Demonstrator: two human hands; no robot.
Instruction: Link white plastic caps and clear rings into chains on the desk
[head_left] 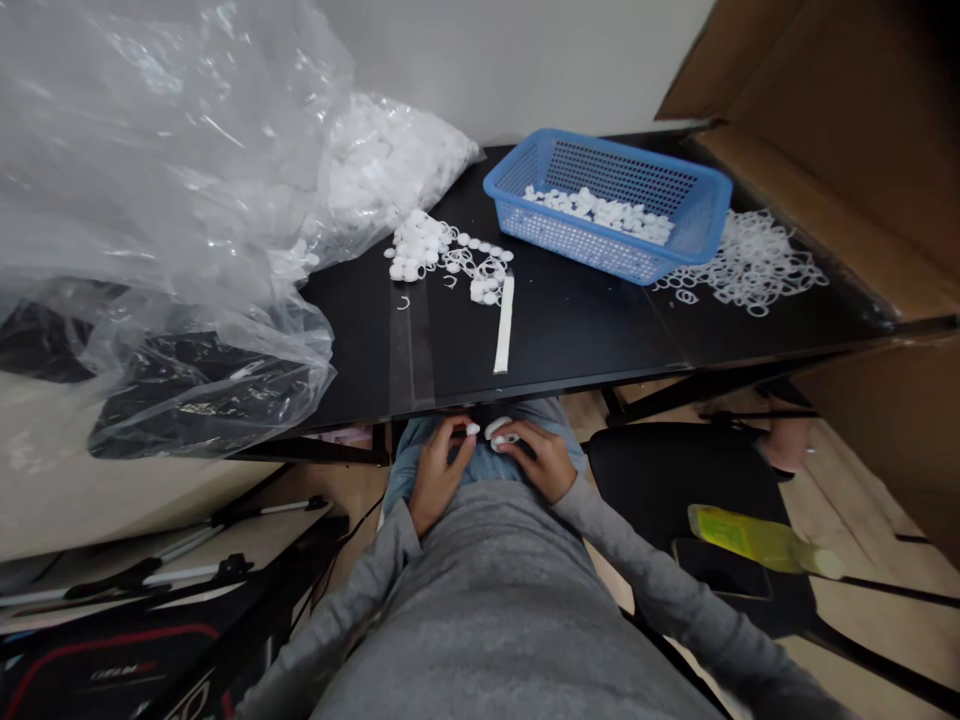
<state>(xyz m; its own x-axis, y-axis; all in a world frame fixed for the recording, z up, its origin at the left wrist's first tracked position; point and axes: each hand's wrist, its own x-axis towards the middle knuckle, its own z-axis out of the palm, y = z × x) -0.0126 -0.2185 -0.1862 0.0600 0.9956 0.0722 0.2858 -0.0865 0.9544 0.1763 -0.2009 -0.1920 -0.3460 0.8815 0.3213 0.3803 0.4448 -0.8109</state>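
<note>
In my lap, just below the table edge, my left hand [439, 470] pinches a small white plastic cap [472, 429] between thumb and fingertips. Facing it a short gap away, my right hand [544, 458] is closed on a white ring-like plastic piece [495, 428]; its exact form is too small to make out. On the table ahead lies a loose pile of white caps [420, 240], with thin white rings [469, 265] mixed in on its right side. A flat white strip [504, 325] points toward me from that pile.
A blue perforated basket [637, 258] holding white pieces [600, 212] stands at the back. Beside it spreads a heap of rings [765, 265]. Clear plastic bags [225, 200] cover the left. A cardboard box [840, 170] is at right; a yellow-green bottle [750, 538] lies on a black chair [652, 470].
</note>
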